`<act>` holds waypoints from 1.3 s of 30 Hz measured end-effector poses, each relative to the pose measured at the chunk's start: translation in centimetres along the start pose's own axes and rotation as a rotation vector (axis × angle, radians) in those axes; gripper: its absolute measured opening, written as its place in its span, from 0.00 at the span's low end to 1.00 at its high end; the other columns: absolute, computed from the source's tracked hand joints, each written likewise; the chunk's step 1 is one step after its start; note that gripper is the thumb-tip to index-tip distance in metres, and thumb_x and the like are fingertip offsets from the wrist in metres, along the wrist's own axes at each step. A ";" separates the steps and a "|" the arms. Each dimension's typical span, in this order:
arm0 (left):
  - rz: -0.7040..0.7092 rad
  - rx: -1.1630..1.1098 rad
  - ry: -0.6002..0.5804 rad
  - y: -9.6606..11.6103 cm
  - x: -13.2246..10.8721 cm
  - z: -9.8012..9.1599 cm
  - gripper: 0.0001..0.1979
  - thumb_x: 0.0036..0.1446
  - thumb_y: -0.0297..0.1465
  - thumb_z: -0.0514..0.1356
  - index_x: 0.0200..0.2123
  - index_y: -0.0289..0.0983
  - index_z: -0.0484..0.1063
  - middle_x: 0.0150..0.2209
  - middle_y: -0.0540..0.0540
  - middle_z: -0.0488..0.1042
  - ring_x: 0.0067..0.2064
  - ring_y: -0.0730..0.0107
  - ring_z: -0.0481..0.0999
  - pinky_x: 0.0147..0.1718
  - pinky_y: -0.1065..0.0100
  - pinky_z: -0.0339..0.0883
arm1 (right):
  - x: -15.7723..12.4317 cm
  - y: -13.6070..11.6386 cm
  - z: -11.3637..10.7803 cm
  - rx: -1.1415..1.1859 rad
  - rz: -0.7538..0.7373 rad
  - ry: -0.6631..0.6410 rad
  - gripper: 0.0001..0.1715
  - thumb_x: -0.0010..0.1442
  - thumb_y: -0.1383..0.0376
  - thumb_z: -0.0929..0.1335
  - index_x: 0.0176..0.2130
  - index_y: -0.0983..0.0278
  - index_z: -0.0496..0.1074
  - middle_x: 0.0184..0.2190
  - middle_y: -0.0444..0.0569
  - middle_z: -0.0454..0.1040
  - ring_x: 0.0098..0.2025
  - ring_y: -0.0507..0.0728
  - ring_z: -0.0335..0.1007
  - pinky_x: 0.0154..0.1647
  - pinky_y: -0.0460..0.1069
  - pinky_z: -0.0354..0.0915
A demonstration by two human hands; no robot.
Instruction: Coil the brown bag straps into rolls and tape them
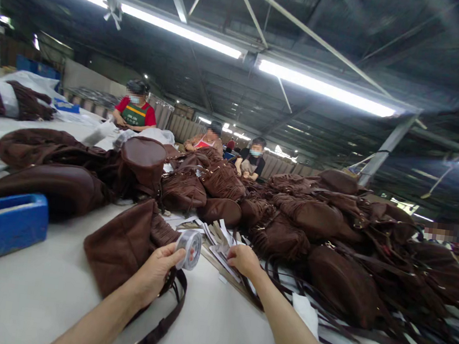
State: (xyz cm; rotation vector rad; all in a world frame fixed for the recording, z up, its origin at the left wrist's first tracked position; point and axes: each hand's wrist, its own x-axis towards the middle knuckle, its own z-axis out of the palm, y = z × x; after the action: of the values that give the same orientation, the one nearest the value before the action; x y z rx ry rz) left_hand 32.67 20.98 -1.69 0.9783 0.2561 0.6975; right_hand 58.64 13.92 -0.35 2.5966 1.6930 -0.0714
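My left hand (159, 269) is closed on a roll of clear tape (188, 249), thumb on its near side. Just behind that hand lies a brown fringed bag (120, 242), its dark strap (167, 320) trailing toward me over the white table. My right hand (244, 260) is at a loose heap of white and grey paper strips (216, 240), fingers curled together. Whether a strip is pinched in those fingers is too small to make out.
A blue tape dispenser (0, 230) stands at the left on the white table (41, 305). Piled brown bags (303, 220) stretch across the back and right, with straps spilling forward. Several people sit or stand beyond the pile, one wearing a green apron (134, 115).
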 end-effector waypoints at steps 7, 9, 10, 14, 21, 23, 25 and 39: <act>-0.008 -0.031 0.052 0.3 0.1 -0.1 0.22 0.36 0.44 0.74 0.31 0.34 0.79 0.29 0.46 0.78 0.34 0.67 0.74 0.39 0.72 0.63 | 0.2 -0.1 0.7 0.057 -0.039 -0.001 0.11 0.61 0.59 0.69 0.37 0.66 0.74 0.40 0.48 0.76 0.44 0.57 0.72 0.47 0.57 0.67; -0.013 -0.040 0.054 0.3 0.1 0.0 0.23 0.35 0.44 0.74 0.31 0.34 0.79 0.29 0.46 0.78 0.34 0.67 0.74 0.39 0.71 0.63 | -0.1 -0.5 0.7 0.073 -0.055 0.008 0.07 0.59 0.62 0.70 0.35 0.65 0.75 0.38 0.48 0.78 0.43 0.57 0.73 0.46 0.54 0.66; -0.015 -0.044 0.051 0.4 0.0 0.0 0.22 0.35 0.43 0.74 0.32 0.34 0.79 0.29 0.46 0.79 0.34 0.67 0.74 0.39 0.71 0.63 | -0.2 -0.6 0.7 0.078 -0.059 0.016 0.04 0.57 0.65 0.71 0.34 0.64 0.76 0.36 0.48 0.78 0.42 0.57 0.73 0.44 0.52 0.66; -0.023 -0.056 0.027 0.3 0.0 0.0 0.22 0.38 0.43 0.73 0.33 0.34 0.79 0.30 0.46 0.79 0.34 0.67 0.75 0.40 0.70 0.63 | -0.2 -1.2 -0.3 0.086 -0.050 0.045 0.05 0.50 0.71 0.72 0.26 0.61 0.78 0.27 0.45 0.79 0.36 0.56 0.75 0.36 0.46 0.64; -0.045 -0.057 0.027 0.0 0.3 -0.1 0.22 0.40 0.43 0.73 0.35 0.33 0.79 0.30 0.45 0.79 0.33 0.65 0.76 0.38 0.69 0.64 | 3.5 -2.3 -1.6 0.042 0.111 0.231 0.12 0.66 0.60 0.65 0.45 0.65 0.72 0.44 0.50 0.75 0.46 0.57 0.72 0.48 0.57 0.67; -0.047 -0.064 0.033 0.1 0.3 -0.1 0.23 0.40 0.44 0.72 0.35 0.33 0.79 0.30 0.45 0.79 0.32 0.64 0.76 0.38 0.68 0.64 | 4.8 -2.9 -1.2 0.038 0.143 0.207 0.12 0.65 0.59 0.66 0.44 0.64 0.72 0.45 0.49 0.74 0.46 0.57 0.72 0.48 0.57 0.68; -0.047 -0.064 0.041 0.2 0.2 0.0 0.22 0.40 0.43 0.72 0.36 0.33 0.79 0.31 0.45 0.79 0.33 0.64 0.76 0.39 0.68 0.64 | 5.8 -3.3 -0.6 0.035 0.183 0.172 0.12 0.64 0.60 0.67 0.44 0.65 0.72 0.44 0.50 0.74 0.45 0.57 0.72 0.47 0.57 0.69; -0.042 -0.050 0.037 0.1 0.1 0.2 0.21 0.38 0.44 0.73 0.32 0.33 0.79 0.28 0.45 0.77 0.33 0.67 0.73 0.38 0.70 0.62 | 1.6 -1.8 -3.2 0.398 0.133 0.386 0.08 0.58 0.70 0.65 0.27 0.63 0.69 0.37 0.51 0.75 0.45 0.60 0.71 0.42 0.51 0.62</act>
State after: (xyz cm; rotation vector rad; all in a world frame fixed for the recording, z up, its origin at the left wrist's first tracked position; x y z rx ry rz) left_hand 32.79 20.96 -1.45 0.9105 0.2898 0.6808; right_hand 57.74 16.32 2.70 3.1851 1.7591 0.1182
